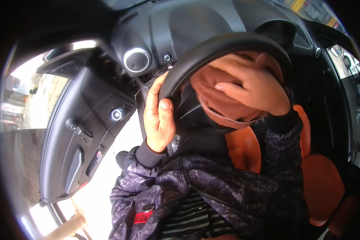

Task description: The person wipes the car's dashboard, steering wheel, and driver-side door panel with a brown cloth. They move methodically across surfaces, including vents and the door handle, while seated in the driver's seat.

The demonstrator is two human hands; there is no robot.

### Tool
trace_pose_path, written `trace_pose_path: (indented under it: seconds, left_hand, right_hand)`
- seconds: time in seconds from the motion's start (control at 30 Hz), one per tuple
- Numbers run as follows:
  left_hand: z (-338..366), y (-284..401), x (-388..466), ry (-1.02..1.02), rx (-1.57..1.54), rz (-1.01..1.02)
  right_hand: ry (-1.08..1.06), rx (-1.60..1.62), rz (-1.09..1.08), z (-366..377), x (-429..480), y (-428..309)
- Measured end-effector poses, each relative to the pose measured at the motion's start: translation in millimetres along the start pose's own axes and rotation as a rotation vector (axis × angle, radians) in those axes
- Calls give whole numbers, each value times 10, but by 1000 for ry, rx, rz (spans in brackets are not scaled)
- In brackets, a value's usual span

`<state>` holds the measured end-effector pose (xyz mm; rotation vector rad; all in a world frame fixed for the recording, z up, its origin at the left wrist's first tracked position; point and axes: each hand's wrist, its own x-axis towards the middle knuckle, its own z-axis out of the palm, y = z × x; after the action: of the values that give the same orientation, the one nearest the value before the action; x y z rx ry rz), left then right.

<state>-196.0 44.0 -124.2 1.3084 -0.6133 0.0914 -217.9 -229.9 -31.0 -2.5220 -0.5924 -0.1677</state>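
Note:
My left hand (pixel 160 117) grips the left side of a black steering wheel (pixel 184 70), with the thumb on the near face and the fingers around the outer edge. On the right, my right hand (pixel 252 84) presses on a reddish-brown cloth (pixel 228 109), bunched over the wheel's hub and right part. Its fingertips are partly hidden behind the upper rim and in the folds. The cloth hangs in loose folds with a thick edge at its lower side.
The car door (pixel 69 120) stands ajar on the left. Ahead is a dark dashboard (pixel 198 19) with a round air vent (pixel 137 60). Orange seats (pixel 322 183) are at the right. Vehicles show through the far window.

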Motion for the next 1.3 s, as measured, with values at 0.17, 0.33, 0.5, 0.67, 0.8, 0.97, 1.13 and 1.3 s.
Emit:
trace_pose_path:
  seconds: [0.17, 0.33, 0.5, 0.67, 0.8, 0.97, 1.13, 1.3]
  left_hand:
    - [2, -18, 12, -14, 4, 36]
    - [11, -8, -5, 19, -35, 28]
    - [49, -7, 7, 65, -2, 28]
    - [41, -21, 25, 36, -45, 64]
    - [5, -20, 28, 25, 73, 89]
    - [0, -32, 34, 43, 134, 105]
    - [5, -34, 66, 39, 139, 143]
    - [12, -14, 64, 56, 153, 117]
  right_hand:
    - [352, -125, 40, 134, -278, 106]
    - [499, -362, -100, 419, -306, -228]
    - [587, -708, -311, 981, -479, -351]
    - [635, -726, -506, 1563, -873, 94]
    - [558, -587, -413, 1286, -1070, 197]
    - [596, -567, -245, 775, -1253, 328]
    - [1106, -650, -178, 1443, -1166, 602]
    - [715, -560, -94, 1687, -1568, 312]
